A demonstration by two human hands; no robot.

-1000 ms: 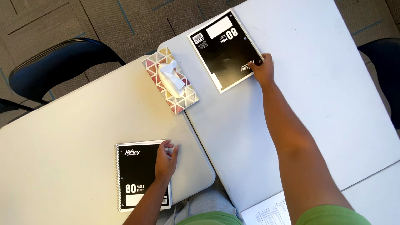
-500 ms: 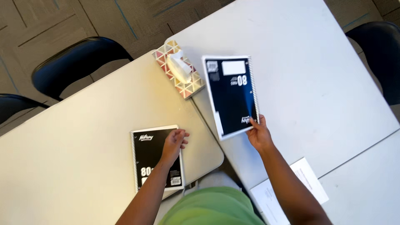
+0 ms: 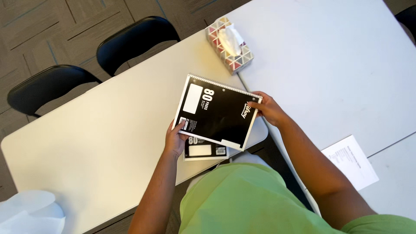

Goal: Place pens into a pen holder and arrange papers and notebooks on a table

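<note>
At table edge (image 3: 108,143): hands (image 3: 175,139) grip top notebook (image 3: 216,112) over second notebook (image 3: 203,151).

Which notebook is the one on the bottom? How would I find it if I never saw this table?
Start at the long white table on the left and go to its near edge, by the person in the green shirt. The left hand and right hand hold a black spiral notebook there. The bottom notebook is the mostly hidden one beneath it, flat on the table, only its lower strip showing.
</note>
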